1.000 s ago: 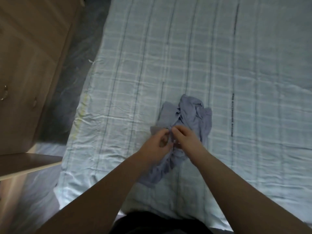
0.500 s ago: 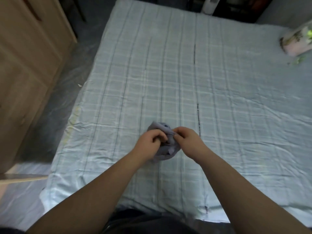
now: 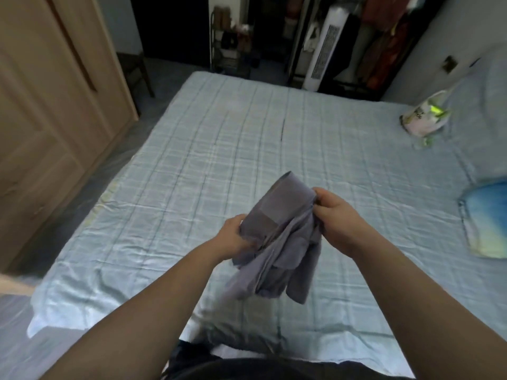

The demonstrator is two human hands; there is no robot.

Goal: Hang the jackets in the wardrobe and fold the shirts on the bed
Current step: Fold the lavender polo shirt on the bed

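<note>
Crumpled grey-lilac cotton shirt [image 3: 279, 237] first: I see it held up in the air over the near half of the bed, its long axis running on a slant, top end pointing up and away toward the far side, loose end dropping toward me. The upper part is a flat, smooth panel with a darker band across it; below that the cloth bunches into folds and hangs in ragged tails.

My left hand [image 3: 236, 237] is closed on the shirt's lower left edge, fingers wrapped under the fabric. My right hand [image 3: 334, 215] pinches the upper right edge, thumb and fingers tight on the cloth.

Under it all lies the pale blue checked bedspread [image 3: 192, 165], wrinkled near the front edge and bare beneath the shirt. Over on the right, well apart, I've got a blue and yellow pillow [image 3: 485, 223] and a white plastic bag with green print [image 3: 422, 119]. The light wooden wardrobe [image 3: 49, 105] stands along the left, doors shut. Beyond the bed's far end there's a white tower fan [image 3: 326, 48].
</note>
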